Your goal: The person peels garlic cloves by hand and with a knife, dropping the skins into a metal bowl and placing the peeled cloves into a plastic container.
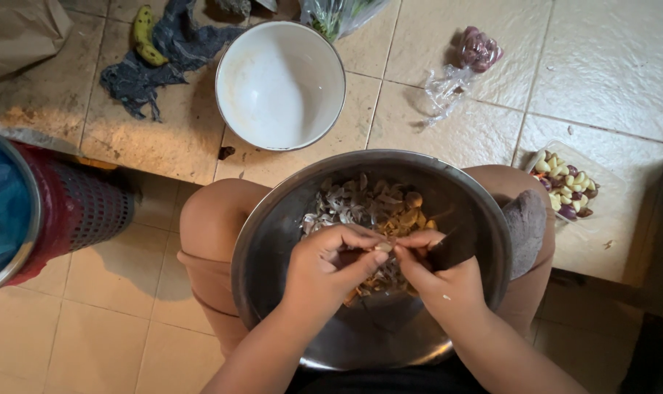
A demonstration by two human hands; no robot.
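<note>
Peeling is the step in hand, as I judge it: my left hand (330,264) and my right hand (439,281) meet fingertip to fingertip over the steel bowl (273,241), both pinched narrow on one small pale clove (384,246). A dark blade (454,246) lies gripped in the right hand (its edge is hard to tell). The bowl rests on my knees; skins and cloves (368,208) are heaped at its far side. Next, I judge, comes a short pull to strip the skin, kept inside the rim. Open room: the near half of the bowl. The white bowl (280,84) stands far on the tiled ledge; the tray of peeled pieces (567,188) sits right, near the ledge edge.
</note>
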